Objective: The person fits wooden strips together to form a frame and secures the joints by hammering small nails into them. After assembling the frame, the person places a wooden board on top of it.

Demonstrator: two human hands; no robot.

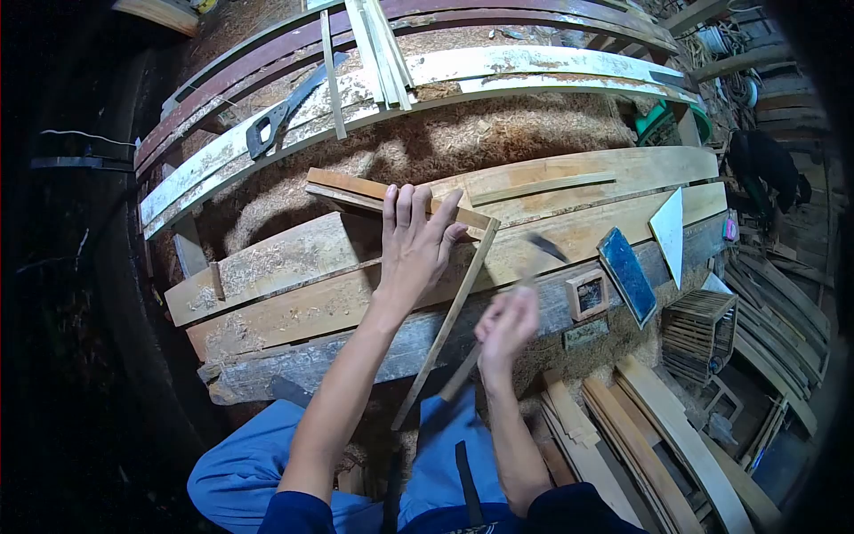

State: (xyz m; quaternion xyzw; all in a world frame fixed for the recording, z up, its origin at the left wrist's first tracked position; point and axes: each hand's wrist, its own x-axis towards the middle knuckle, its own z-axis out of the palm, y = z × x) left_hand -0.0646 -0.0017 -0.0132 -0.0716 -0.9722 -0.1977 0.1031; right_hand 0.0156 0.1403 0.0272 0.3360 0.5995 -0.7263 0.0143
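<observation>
My left hand [416, 227] is closed over a narrow wooden board [342, 185], its fingers bent across the upper edge. At the board's right end a thin wooden strip [454, 311] meets it at an angle and slants down towards my knees. In my right hand [510, 329] is a hammer [544, 249], gripped by its handle and blurred by motion. The hammer head is a little right of the corner where board and strip meet. Under them lies a plank bench [294, 325] scattered with shavings.
A handsaw [289, 107] and several thin strips [378, 53] rest on the white beam [525, 60] behind. To the right are a blue rectangular block [628, 276], a small wooden box [587, 294], a slatted crate [698, 329] and stacked boards [680, 445]. Another person [765, 173] is bent over at far right.
</observation>
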